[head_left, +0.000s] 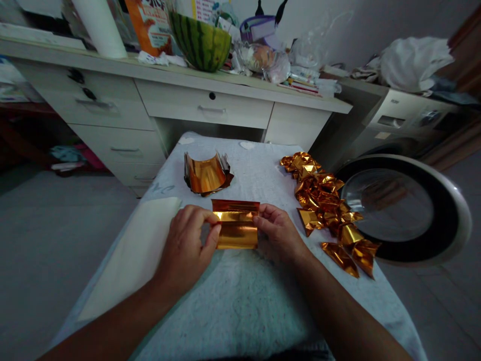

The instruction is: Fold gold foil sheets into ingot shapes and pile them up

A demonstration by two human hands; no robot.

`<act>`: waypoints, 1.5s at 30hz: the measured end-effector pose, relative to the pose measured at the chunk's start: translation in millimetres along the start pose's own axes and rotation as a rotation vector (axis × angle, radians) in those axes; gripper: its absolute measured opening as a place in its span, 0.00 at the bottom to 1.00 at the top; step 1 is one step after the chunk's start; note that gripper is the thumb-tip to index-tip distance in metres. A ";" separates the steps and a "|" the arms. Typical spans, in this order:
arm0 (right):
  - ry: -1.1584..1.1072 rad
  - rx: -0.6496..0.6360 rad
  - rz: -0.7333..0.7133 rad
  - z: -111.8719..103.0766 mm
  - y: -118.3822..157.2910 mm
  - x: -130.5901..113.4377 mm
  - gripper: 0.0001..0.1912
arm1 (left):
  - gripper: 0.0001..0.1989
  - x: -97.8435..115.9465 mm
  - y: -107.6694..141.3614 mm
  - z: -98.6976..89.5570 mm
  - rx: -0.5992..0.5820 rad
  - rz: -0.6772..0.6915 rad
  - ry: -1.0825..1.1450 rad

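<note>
Between my two hands is a shiny gold foil sheet (237,234), with a crease or curl running across its upper part. My left hand (191,240) pinches its left edge between thumb and fingers. The right edge is gripped by my right hand (280,230), thumb on top. Beyond the sheet, towards the left, a stack of curved gold foil sheets (206,174) rests on the cloth-covered table (240,306). A long heap of folded gold foil pieces (319,193) lies along the table's right side.
A white sheet (139,250) lies along the table's left side. Behind stands a white desk (180,103) bearing a cut watermelon (203,42), a paper roll (99,25) and bags. At right, the open round door (394,203) of a washing machine (409,120) sits beside the table.
</note>
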State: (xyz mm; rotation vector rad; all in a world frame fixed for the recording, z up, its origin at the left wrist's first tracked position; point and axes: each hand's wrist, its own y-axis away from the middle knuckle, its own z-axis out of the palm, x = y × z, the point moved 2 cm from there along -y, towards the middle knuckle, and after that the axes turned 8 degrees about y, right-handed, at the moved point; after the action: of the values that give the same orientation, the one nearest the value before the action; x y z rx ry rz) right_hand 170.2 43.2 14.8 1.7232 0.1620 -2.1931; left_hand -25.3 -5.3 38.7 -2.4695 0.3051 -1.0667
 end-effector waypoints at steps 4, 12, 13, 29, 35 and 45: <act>0.023 -0.012 -0.009 4.6 0.8 0.2 0.14 | 0.07 13.1 6.9 6.4 -0.112 0.177 -0.021; 0.028 -0.174 -0.038 11.0 3.2 3.8 0.14 | 0.14 11.1 7.0 9.4 -0.193 0.098 0.071; 0.055 -0.188 -0.049 10.8 3.4 4.0 0.14 | 0.14 11.2 6.5 9.3 -0.215 0.069 0.108; 0.326 -0.223 -0.117 17.6 10.9 -5.6 0.14 | 0.18 -3.7 1.4 5.2 -0.139 -0.458 0.370; 0.655 0.323 -0.432 0.8 15.0 -25.7 0.11 | 0.19 -4.7 0.1 7.4 -0.150 -0.494 0.691; 0.371 0.056 -0.197 6.5 9.4 -14.8 0.15 | 0.15 -3.3 -5.0 11.5 -0.133 -0.540 0.865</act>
State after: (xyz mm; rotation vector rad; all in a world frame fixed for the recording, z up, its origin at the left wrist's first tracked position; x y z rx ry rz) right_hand 170.4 35.5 31.7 2.2177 0.3785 -1.9983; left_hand -19.0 3.8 31.9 -2.0871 -0.0657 -2.3840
